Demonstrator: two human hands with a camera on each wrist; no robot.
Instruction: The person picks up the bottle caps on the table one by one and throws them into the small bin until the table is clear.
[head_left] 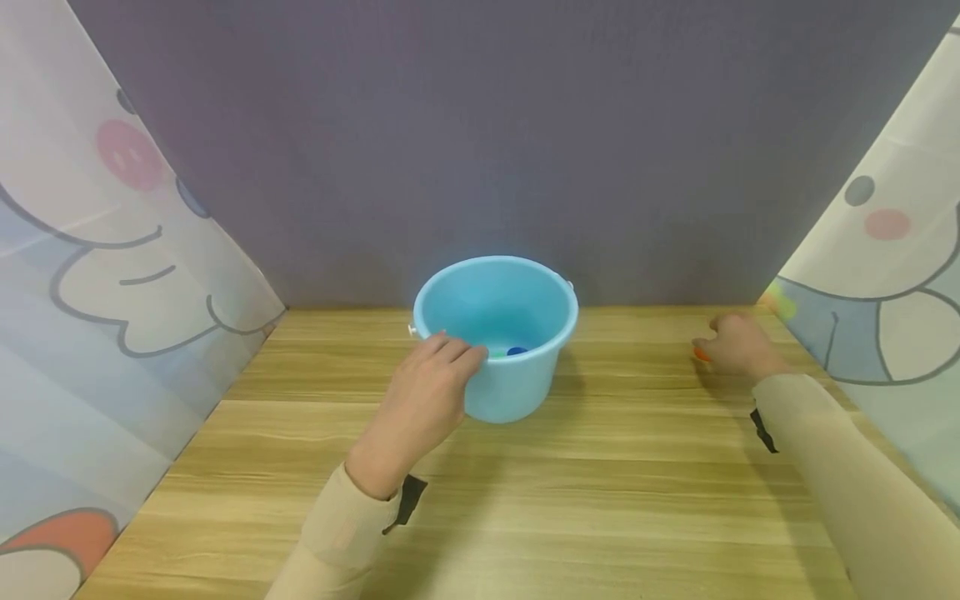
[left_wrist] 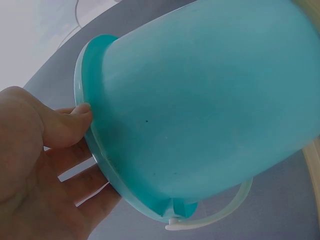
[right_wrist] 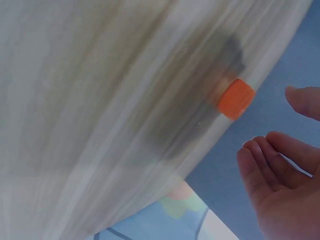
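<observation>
A light blue bucket [head_left: 517, 387] stands on the wooden table, with a dark blue piece [head_left: 517, 351] and a bit of green showing at its bottom. My left hand [head_left: 435, 379] grips the near left of its rim; in the left wrist view the thumb [left_wrist: 75, 122] lies on the outer side and the other fingers go over the edge. Off to the right, my right hand [head_left: 738, 343] is over a small orange block [right_wrist: 236, 99] on the table. Thumb and fingers of that hand [right_wrist: 285, 170] are spread apart around a gap, with nothing between them.
The wooden table [head_left: 600, 500] ends at a dark grey panel [head_left: 510, 133] at the back. Cartoon-printed curtains hang along the left [head_left: 97, 275] and right [head_left: 892, 275] sides. A white bucket handle [left_wrist: 220, 216] hangs down at the bucket's far side.
</observation>
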